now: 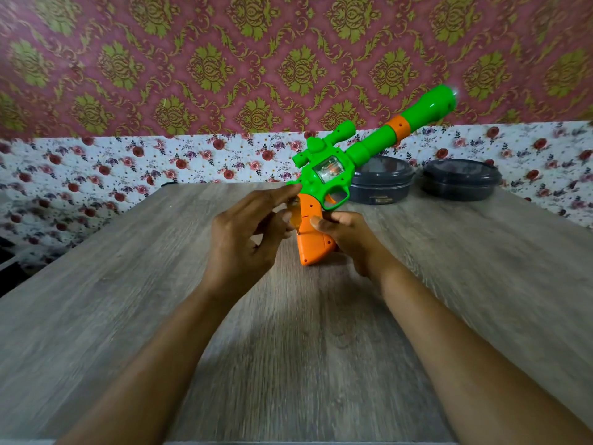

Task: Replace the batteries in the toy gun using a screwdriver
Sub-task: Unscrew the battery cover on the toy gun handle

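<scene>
A green and orange toy gun (pixel 340 162) stands tilted above the wooden table (pixel 128 300), its barrel pointing up and to the right. My right hand (pixel 346 239) grips the orange handle (pixel 313 242) from the right, thumb across its side. My left hand (pixel 247 232) is at the handle's left edge, its index finger stretched up against the green body and the other fingers curled near a small orange piece that is blurred. I see no screwdriver or batteries.
Two dark round lidded containers (pixel 382 181) (pixel 460 179) sit at the table's far right, just behind the gun. Flowered fabric lies behind and left of the table, below a patterned wall.
</scene>
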The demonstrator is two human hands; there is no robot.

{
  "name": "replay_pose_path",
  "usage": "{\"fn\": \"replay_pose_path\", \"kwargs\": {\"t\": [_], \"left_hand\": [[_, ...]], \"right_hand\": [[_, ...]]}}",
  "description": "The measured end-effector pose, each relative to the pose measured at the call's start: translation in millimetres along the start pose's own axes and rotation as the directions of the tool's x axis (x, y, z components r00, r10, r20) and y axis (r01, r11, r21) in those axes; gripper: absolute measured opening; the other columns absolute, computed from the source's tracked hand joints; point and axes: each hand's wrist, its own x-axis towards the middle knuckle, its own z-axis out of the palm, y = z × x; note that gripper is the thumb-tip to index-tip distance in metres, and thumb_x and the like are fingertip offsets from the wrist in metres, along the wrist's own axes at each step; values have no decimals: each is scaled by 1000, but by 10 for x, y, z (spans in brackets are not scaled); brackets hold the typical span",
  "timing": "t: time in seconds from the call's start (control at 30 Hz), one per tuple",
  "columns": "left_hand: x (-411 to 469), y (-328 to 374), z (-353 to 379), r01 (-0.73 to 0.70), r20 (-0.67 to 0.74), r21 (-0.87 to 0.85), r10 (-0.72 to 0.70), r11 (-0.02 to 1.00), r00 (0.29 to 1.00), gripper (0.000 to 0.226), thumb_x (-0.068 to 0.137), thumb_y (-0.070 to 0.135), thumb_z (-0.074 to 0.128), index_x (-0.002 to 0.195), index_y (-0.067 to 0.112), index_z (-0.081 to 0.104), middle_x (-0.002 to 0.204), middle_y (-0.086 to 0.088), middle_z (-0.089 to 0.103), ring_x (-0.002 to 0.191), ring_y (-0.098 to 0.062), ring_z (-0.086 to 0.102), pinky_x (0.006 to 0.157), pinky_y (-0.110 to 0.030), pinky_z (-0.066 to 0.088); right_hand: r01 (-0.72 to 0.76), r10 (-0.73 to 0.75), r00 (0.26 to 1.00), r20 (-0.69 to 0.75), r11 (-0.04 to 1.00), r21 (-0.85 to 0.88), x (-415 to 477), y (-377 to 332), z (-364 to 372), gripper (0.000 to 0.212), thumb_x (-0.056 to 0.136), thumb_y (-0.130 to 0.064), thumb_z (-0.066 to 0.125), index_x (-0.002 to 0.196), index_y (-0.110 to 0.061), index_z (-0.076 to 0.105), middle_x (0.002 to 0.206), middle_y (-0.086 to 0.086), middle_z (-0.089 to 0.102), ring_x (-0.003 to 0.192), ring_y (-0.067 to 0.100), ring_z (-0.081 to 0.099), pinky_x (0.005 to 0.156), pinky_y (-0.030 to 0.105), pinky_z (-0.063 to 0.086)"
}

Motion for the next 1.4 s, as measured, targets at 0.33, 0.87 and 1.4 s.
{"fn": "replay_pose_path", "kwargs": {"t": [0.33, 0.87, 1.4], "left_hand": [[-6, 14, 18, 145, -133, -31, -148, 989, 980, 28, 79, 16, 72, 95, 19, 49, 88, 15, 59, 70, -5, 63, 57, -16, 50], [4, -47, -13, 87, -139, 35, -82, 996, 987, 26, 87, 21, 60, 113, 19, 59, 97, 15, 64, 70, -5, 68, 59, -26, 57], [8, -18, -5, 115, -115, 1, -114, 993, 987, 29, 88, 21, 52, 117, 21, 56, 100, 0, 64, 76, -8, 68, 68, -21, 57]], "right_hand": [[23, -23, 1000, 10, 1000, -14, 16, 3, -7, 22, 88, -17, 59, 107, -7, 65, 96, 11, 62, 87, 20, 55, 75, 32, 47], [-31, 31, 1000, 0, 1000, 1, 21, -6, -15, 23, 88, -20, 60, 106, -7, 65, 97, 10, 60, 85, 18, 55, 67, 29, 47], [-42, 42, 999, 12, 999, 21, -11, -30, -17, 28, 89, -18, 58, 111, -2, 62, 94, 11, 58, 76, 14, 54, 50, 18, 47]]}}
